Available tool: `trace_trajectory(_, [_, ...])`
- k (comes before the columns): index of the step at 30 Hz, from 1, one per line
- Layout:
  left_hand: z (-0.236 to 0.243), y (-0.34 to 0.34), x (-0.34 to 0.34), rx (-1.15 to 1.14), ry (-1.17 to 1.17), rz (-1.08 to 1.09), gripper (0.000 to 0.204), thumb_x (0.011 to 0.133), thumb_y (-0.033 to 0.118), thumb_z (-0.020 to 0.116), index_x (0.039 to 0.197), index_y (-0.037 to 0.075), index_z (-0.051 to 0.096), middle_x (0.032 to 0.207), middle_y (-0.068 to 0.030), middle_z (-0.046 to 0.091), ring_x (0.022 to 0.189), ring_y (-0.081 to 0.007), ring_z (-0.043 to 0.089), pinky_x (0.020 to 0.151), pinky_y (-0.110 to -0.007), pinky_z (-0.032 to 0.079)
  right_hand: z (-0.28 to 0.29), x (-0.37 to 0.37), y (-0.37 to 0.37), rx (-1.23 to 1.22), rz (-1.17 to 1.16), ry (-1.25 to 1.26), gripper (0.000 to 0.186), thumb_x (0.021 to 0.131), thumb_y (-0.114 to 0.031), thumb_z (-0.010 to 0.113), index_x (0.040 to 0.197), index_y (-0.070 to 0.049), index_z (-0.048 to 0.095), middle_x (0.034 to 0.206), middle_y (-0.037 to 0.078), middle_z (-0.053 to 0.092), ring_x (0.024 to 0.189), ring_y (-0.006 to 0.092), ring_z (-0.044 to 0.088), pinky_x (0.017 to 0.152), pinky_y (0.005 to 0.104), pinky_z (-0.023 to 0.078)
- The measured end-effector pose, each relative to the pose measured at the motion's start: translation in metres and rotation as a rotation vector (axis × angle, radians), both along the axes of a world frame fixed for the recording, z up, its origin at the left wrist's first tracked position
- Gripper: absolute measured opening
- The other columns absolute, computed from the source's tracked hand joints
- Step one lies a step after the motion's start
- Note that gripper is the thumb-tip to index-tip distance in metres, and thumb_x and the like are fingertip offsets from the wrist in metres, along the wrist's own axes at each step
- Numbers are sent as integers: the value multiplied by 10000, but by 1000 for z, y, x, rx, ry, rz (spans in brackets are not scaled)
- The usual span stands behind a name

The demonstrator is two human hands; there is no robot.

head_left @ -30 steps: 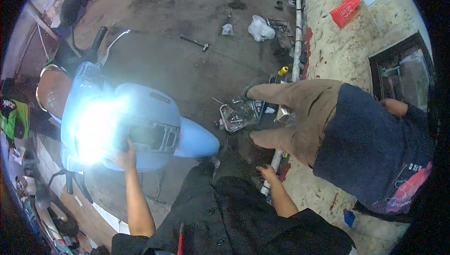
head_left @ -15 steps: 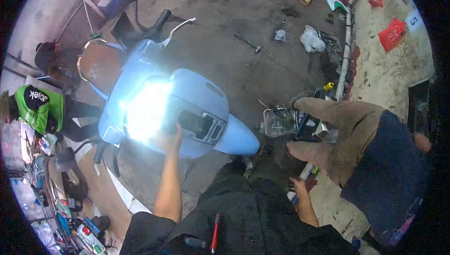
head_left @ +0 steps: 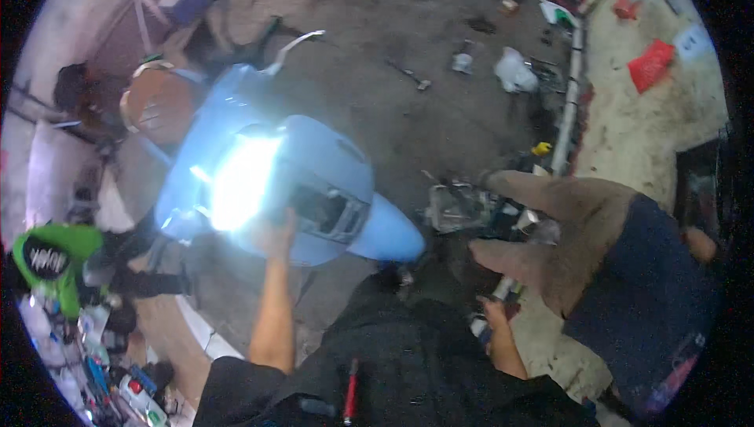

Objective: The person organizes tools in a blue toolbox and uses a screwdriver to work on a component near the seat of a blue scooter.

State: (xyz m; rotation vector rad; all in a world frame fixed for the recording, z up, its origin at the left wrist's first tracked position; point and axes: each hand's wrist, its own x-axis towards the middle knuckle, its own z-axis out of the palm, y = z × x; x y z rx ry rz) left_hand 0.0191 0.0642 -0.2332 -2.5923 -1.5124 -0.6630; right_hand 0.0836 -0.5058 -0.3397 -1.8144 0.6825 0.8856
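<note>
A pale blue scooter [head_left: 330, 148] stands before me, its lit headlight [head_left: 245, 179] glaring white. My left hand [head_left: 273, 237] reaches to the scooter's front, just under the headlight. One digit points up, stretched out; glare washes out the other fingers. Beside the headlight, a dark rectangular opening [head_left: 322, 211] shows in the blue bodywork. Low at my right side, my right hand [head_left: 495, 315] is closed round something pale and bluish that I cannot make out.
At right crouches a person in brown trousers [head_left: 581, 215], by a tray of metal parts [head_left: 459, 208]. Someone in a green jacket [head_left: 67, 250] is at far left, above clutter [head_left: 102, 356]. A white pipe [head_left: 569, 105] follows the right wall; a plastic bag [head_left: 516, 71] lies nearby.
The view has shifted slightly and blurred. The person in green has moved lower in the picture. My left hand stays by the headlight; my right hand stays low and closed.
</note>
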Motion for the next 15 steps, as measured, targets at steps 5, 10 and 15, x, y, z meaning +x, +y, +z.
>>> trace_trajectory(5, [-9, 7, -2, 412, -18, -112, 679, 710, 526, 628, 1159, 27, 533, 1080, -211, 562, 977, -366, 540, 861, -500, 388, -4, 5, -8, -82, 19, 23, 503, 710, -247, 715, 1081, 45, 541, 889, 101, 601, 751, 190, 567, 657, 324, 471])
trace_trajectory(10, [11, 5, -1, 99, -95, -106, 681, 719, 448, 655, 1200, 0, 478, 1166, -214, 514, 1094, -392, 463, 945, -526, 312, 56, 11, 43, -282, 151, 4, 467, 739, -244, 685, 1081, 40, 543, 853, 125, 620, 792, 219, 605, 675, 337, 492])
trace_trajectory(15, [23, -6, 10, 113, -67, -133, 696, 723, 422, 654, 1232, -3, 442, 1196, -230, 489, 1123, -411, 436, 966, -516, 302, 5, -13, 0, -66, -11, 59, 482, 739, -251, 683, 1078, 58, 535, 808, 125, 622, 717, 204, 602, 654, 308, 471])
